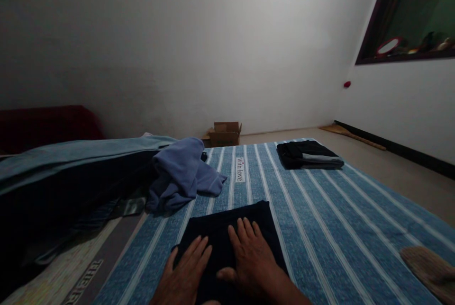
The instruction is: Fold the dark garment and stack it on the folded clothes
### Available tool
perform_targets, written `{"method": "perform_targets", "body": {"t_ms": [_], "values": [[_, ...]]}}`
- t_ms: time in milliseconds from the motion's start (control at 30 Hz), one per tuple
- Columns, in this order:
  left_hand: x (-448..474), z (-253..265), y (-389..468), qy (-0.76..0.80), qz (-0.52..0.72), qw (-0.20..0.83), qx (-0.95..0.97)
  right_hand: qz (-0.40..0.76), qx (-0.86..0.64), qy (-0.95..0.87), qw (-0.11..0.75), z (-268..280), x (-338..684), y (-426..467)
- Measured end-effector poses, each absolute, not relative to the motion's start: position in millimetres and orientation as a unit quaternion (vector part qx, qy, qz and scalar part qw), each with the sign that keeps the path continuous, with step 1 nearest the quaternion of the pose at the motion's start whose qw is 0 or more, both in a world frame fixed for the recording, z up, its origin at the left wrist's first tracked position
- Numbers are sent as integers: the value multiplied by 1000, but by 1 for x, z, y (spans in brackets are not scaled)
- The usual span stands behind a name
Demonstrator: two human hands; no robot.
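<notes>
**Both palms flat on a folded dark garment, striped bedsheet**

Left hand (186,272) and right hand (250,260) lie side by side, a small gap between them, fingers spread and extended. Neither grips anything: both are open and pressing palm-down on the dark folded garment (231,229). Flat-handed posture reads as smoothing or holding the fold down, judging by the spread fingers.

Garment sits on the blue striped sheet (320,229), at the near edge directly in front of the person, squared into a rough rectangle. Its far edge runs straight across the stripes.

Further out, toward the far right corner of the sheet: a folded dark stack (308,156) with a grey layer showing, well apart from the hands. Looks like a spot for finished pieces.

Left of the garment, near but not touching: a crumpled light blue garment (179,174), unfolded, resting against a long heap of dark and blue cloth (71,172).

Background: cardboard box (223,133) against the wall. Brownish object (430,267) at lower right; cannot tell what it is.
</notes>
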State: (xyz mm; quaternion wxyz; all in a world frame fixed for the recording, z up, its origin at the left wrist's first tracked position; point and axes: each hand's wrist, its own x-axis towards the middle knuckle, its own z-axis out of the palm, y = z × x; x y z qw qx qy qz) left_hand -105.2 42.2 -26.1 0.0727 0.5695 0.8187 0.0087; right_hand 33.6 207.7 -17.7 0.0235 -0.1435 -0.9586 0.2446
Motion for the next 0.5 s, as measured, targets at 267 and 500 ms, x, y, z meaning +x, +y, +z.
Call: {"method": "perform_targets", "body": {"t_ms": [267,500], "values": [[-104,-24,44,822,-2,62,565,257,-144,-955,25,-16,34,208],[-107,-26,40,817,-4,58,573,253,-139,-957,26,-18,34,208]]}}
